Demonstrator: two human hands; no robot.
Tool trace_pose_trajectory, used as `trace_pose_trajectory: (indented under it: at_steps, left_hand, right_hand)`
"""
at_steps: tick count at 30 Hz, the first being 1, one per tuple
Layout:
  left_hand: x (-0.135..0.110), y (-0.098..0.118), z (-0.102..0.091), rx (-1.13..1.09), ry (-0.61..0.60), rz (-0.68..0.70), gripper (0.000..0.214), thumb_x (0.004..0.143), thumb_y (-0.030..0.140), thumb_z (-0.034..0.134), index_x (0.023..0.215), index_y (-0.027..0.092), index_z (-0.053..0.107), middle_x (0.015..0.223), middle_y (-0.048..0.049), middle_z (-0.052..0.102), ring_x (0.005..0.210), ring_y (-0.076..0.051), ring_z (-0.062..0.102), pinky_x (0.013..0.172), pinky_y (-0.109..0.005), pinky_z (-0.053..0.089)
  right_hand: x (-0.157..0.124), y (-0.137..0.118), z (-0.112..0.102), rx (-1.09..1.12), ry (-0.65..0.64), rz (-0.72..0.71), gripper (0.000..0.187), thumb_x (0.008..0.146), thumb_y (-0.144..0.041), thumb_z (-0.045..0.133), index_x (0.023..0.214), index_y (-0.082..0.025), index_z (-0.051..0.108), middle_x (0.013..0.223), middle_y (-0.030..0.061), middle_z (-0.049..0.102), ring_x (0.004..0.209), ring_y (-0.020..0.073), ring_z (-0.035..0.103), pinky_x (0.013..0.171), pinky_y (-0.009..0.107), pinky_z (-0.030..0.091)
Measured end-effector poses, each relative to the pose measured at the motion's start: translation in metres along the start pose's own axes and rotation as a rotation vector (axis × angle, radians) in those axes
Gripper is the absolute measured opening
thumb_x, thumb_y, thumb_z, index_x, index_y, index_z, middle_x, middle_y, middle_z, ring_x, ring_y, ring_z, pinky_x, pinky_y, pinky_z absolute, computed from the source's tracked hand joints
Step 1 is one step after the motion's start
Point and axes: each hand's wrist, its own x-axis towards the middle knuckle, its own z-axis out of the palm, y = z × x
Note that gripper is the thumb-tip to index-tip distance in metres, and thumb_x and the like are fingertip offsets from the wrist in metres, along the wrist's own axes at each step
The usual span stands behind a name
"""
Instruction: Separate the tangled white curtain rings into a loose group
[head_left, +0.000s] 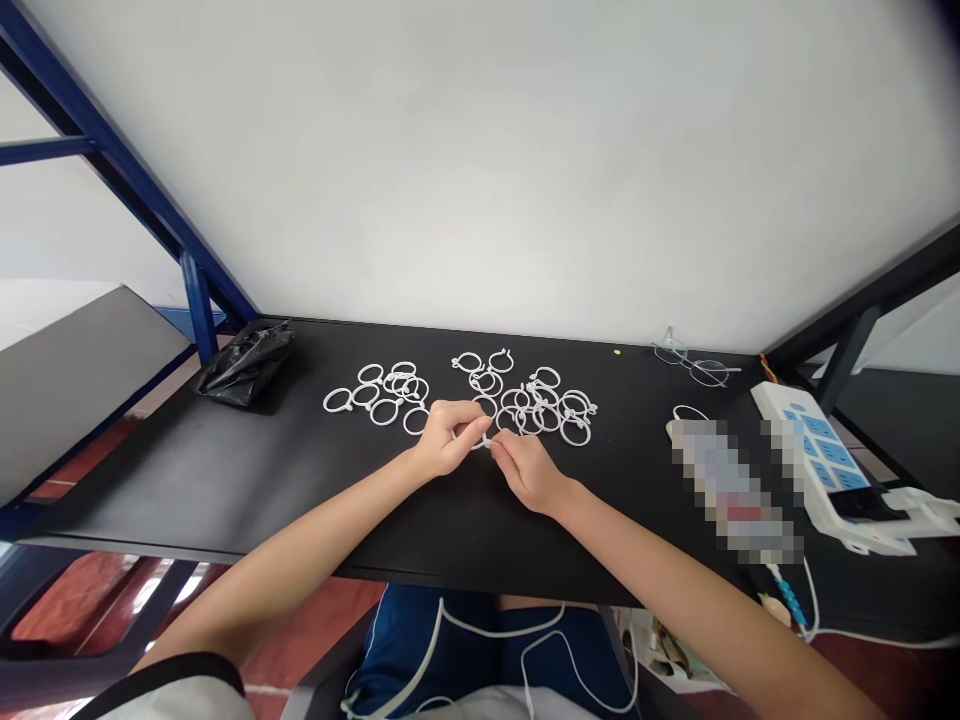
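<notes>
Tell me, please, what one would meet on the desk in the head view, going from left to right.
Black bag → left cluster of rings → left hand → right hand → glasses → power strip.

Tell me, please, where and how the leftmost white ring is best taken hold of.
Probably pinch the leftmost white ring by its left edge, coming from the left: it lies flat, its small knob sits at the right, and the neighbouring rings are on that side too.
</notes>
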Motion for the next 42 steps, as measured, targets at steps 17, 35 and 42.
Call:
trace_pose_trajectory:
  at_steps: [17, 35, 42]
  left_hand:
    - [0.003, -0.007, -0.01, 0.044, 0.013, 0.08, 0.054, 0.097, 0.047, 0.03, 0.063, 0.015, 0.056, 0.052, -0.001, 0.05, 0.048, -0.01, 0.042, 0.049, -0.025, 0.032]
    - [0.016, -0.028, -0.031, 0.815, 0.034, -0.251, 0.031, 0.092, 0.039, 0.048, 0.072, 0.018, 0.061, 0.056, -0.0008, 0.052, 0.062, -0.017, 0.05, 0.059, -0.027, 0.032]
    - [0.017, -0.048, -0.055, 0.905, 0.031, -0.324, 0.024, 0.089, 0.027, 0.051, 0.066, 0.018, 0.056, 0.065, -0.003, 0.06, 0.072, -0.02, 0.053, 0.074, -0.033, 0.035]
  right_hand:
    - [0.0, 0.0, 0.001, 0.012, 0.071, 0.029, 0.01, 0.095, -0.022, 0.032, 0.088, -0.023, 0.039, 0.057, -0.0056, 0.043, 0.044, 0.0113, 0.04, 0.049, 0.025, 0.033]
    - [-0.001, 0.006, 0.0, 0.189, 0.072, 0.118, 0.015, 0.096, -0.022, 0.029, 0.094, -0.023, 0.044, 0.061, -0.0045, 0.048, 0.052, 0.0127, 0.047, 0.057, 0.027, 0.041]
    - [0.001, 0.003, 0.0, 0.16, 0.064, 0.097, 0.018, 0.097, -0.021, 0.029, 0.101, -0.023, 0.046, 0.064, -0.003, 0.053, 0.055, 0.0129, 0.052, 0.06, 0.027, 0.044]
